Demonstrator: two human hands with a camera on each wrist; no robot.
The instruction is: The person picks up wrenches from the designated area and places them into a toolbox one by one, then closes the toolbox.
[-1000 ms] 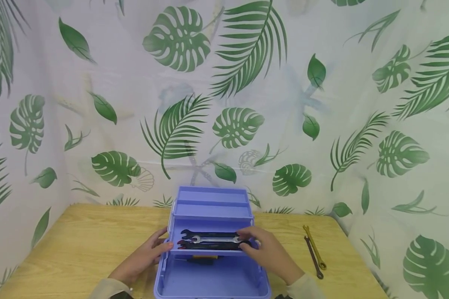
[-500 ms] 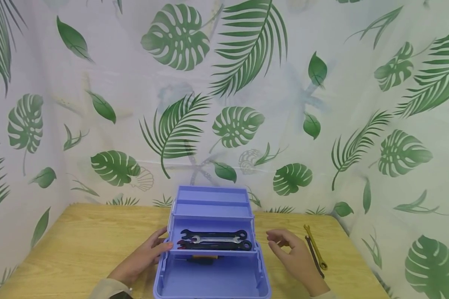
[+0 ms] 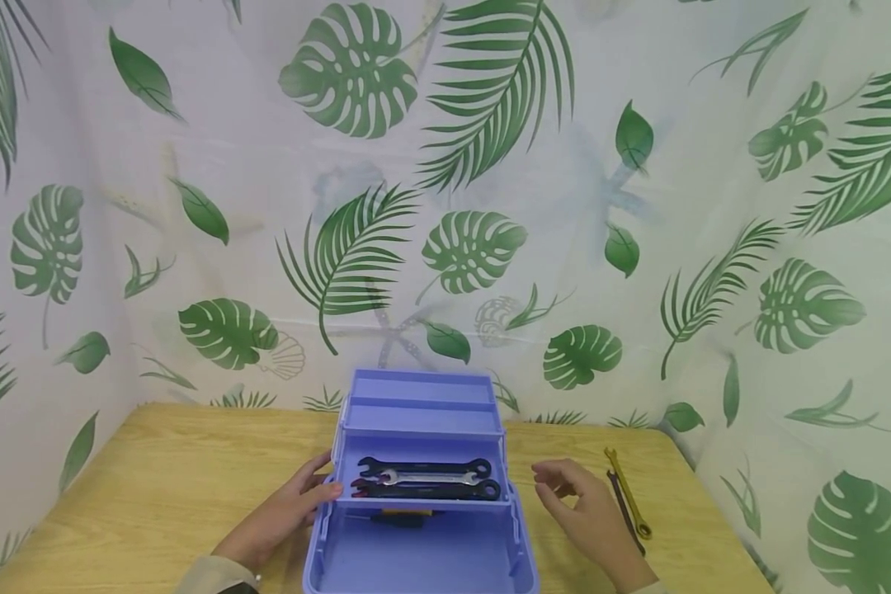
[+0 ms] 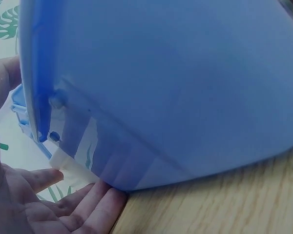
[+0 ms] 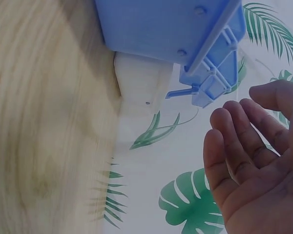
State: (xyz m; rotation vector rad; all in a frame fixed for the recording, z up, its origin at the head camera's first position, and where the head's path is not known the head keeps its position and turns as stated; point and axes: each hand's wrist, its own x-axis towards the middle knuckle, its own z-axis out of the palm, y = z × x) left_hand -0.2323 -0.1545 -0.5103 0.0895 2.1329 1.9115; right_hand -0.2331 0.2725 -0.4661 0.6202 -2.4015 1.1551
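A blue toolbox (image 3: 419,557) stands unfolded, its raised tray (image 3: 367,445) holding black and silver wrenches side by side. The upper black wrench (image 3: 434,468) and the silver wrench (image 3: 429,478) lie above a lower black wrench (image 3: 445,490); a red bit shows at its left end. My left hand (image 3: 282,511) rests against the toolbox's left side, thumb at the tray's edge; in the left wrist view its fingers (image 4: 90,207) reach along the box's lower side. Apart from the box on its right, my right hand (image 3: 590,511) holds nothing, fingers loosely bent.
On the table (image 3: 193,462), right of the right hand, lie a gold wrench (image 3: 627,491) and a dark wrench (image 3: 624,507), partly hidden by the hand. A dark-handled tool (image 3: 398,520) and something yellow sit under the tray. Leaf-patterned sheeting (image 3: 445,165) surrounds the table.
My right hand has let go of the wrenches' right ends in the tray and moved right, outside the toolbox, uncovering those ends. The left hand has stayed in place.
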